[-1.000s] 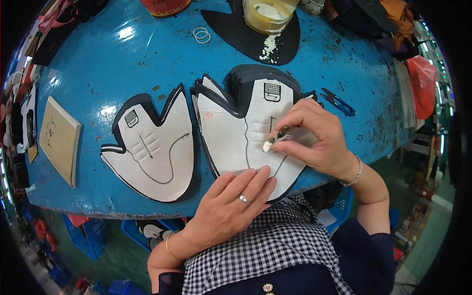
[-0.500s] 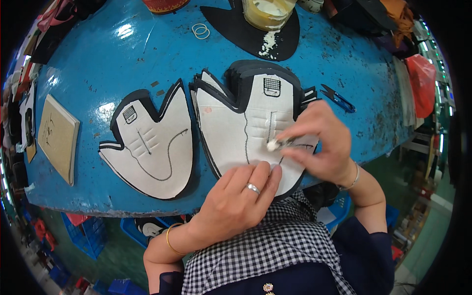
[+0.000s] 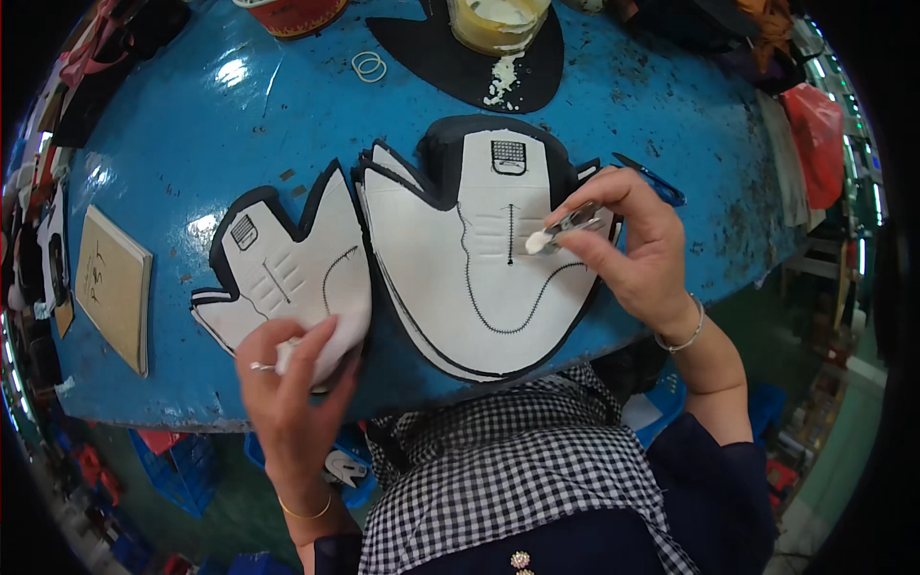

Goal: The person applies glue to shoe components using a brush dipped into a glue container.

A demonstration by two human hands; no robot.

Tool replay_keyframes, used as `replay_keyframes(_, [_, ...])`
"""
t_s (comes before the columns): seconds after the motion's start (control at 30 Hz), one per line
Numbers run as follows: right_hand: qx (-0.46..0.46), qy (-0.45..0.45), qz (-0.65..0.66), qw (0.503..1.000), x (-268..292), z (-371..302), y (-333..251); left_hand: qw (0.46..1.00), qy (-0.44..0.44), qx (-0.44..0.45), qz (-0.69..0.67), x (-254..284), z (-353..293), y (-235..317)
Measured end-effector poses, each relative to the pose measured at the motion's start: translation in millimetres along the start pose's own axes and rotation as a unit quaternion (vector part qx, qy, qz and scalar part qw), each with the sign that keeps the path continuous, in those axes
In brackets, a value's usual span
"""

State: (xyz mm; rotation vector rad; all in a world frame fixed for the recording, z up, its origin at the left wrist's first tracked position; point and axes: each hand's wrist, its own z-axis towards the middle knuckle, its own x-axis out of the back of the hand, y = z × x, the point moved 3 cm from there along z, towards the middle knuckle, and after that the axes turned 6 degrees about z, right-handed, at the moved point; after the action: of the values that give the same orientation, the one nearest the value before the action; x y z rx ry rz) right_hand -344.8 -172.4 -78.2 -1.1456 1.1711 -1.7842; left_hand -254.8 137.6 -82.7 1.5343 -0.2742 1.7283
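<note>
Two stacks of white shoe-upper pieces with black edges and dark zigzag stitching lie side by side on the blue table. My left hand [image 3: 292, 369] has its thumb and fingers closed on the near edge of the top piece [image 3: 316, 254] of the left stack, bending that edge up. Over the larger right stack [image 3: 422, 278], my right hand [image 3: 637, 249] pinches a small metal clip [image 3: 575, 226] with a white wad [image 3: 538, 242] at its tip. The wad hovers by the stitched center line of the top upper.
A yellowish tub of white paste [image 3: 498, 27] stands on a black cut piece [image 3: 537, 81] at the back, with white drips beside it. Snips [image 3: 652, 180] lie beyond my right hand. A notebook [image 3: 113, 287] is at the left, and rubber bands [image 3: 368, 67] lie farther back.
My left hand has left the right stack, moved left and taken hold of the left stack's top piece. My right hand, still holding the clip, has risen slightly away from the stitching.
</note>
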Motion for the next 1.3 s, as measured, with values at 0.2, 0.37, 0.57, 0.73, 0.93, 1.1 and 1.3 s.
replay_keyframes(0.2, [0.096,-0.102,-0.128,0.982,-19,6,-3,0.966,-0.073,-0.198,-0.149,-32,10,74])
replay_keyframes(0.37, [0.173,-0.032,-0.217,0.96,-15,33,5,0.958,-0.088,-0.256,-0.094,-35,16,84])
replay_keyframes(0.57, [0.276,-0.078,-0.259,0.922,-17,18,-12,0.955,-0.105,-0.261,-0.096,-28,24,89])
replay_keyframes(0.73, [0.216,-0.157,-0.181,0.947,-13,14,-18,0.949,-0.13,-0.264,-0.108,-22,30,90])
replay_keyframes(0.93, [0.131,0.072,-0.186,0.971,36,122,23,0.955,-0.081,-0.278,-0.068,-22,38,99])
replay_keyframes(1.1, [0.097,0.141,-0.23,0.958,33,176,51,0.954,0.013,-0.289,-0.083,8,28,80])
replay_keyframes(1.3, [0.123,0.105,-0.299,0.941,39,178,50,0.989,0.111,-0.09,0.032,29,-4,7])
